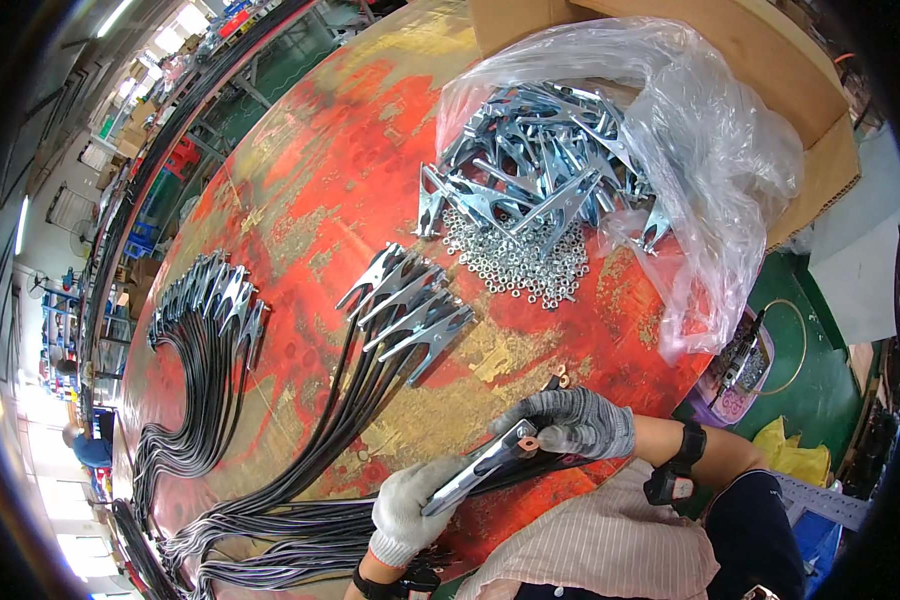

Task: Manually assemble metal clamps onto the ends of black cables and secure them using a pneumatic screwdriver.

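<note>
In my left hand (408, 508), in a white glove, is a silvery metal spring clamp (478, 470), held slantwise above the table's near edge. My right hand (582, 420), in a grey glove, is closed at the clamp's upper end. Its fingers pinch a black cable whose copper lug (528, 444) lies against the clamp. Just beyond the right fingers, more copper lugs (562, 378) stick up. Black cables (300, 535) run from under my hands toward the left. Several clamps fixed on cables (410, 305) lie ahead, beside a longer row of cabled clamps (205, 295) at the left.
Loose clamps (540, 150) are heaped at the back, half inside a clear plastic bag (715, 150). Hex nuts (520, 262) spread in front of them on the worn red table (310, 200). A cardboard box (825, 150) stands behind. A purple tub (735, 390) sits below at right.
</note>
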Demonstrator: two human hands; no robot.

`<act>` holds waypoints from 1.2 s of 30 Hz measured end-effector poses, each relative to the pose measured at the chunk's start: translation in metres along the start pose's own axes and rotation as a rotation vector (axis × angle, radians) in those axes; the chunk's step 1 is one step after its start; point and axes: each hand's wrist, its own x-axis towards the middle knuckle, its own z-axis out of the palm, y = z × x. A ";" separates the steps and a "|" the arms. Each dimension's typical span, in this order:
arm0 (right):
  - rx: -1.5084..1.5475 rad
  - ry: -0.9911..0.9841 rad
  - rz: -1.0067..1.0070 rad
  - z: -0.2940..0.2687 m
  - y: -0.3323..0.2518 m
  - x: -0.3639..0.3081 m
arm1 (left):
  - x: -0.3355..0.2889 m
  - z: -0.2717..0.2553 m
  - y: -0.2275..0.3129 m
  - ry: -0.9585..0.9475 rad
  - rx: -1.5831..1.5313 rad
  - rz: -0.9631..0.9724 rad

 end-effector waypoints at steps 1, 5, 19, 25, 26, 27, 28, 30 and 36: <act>0.013 0.021 0.093 0.001 -0.002 0.001 | 0.000 0.001 -0.001 0.008 0.023 0.010; 0.184 0.091 0.254 0.004 -0.001 -0.001 | -0.003 0.003 -0.005 0.005 0.026 0.021; 0.222 0.247 0.150 0.010 0.006 0.001 | 0.002 -0.001 -0.005 -0.076 0.121 0.087; 0.146 0.267 0.162 -0.003 0.015 0.007 | 0.020 -0.006 0.000 -0.069 0.057 0.019; 0.144 0.294 0.197 -0.008 0.016 0.009 | 0.028 -0.010 0.003 -0.079 0.175 -0.009; 0.126 0.291 0.195 -0.012 0.016 0.012 | 0.036 -0.008 0.003 -0.065 0.168 0.000; 0.020 0.318 0.222 -0.017 0.016 0.019 | 0.045 -0.006 0.001 0.048 0.303 0.118; -0.245 0.305 0.245 -0.030 0.022 0.027 | 0.060 0.003 0.002 0.067 0.478 0.164; -0.842 0.214 0.249 -0.058 0.028 0.030 | 0.074 0.041 -0.015 0.134 0.775 0.335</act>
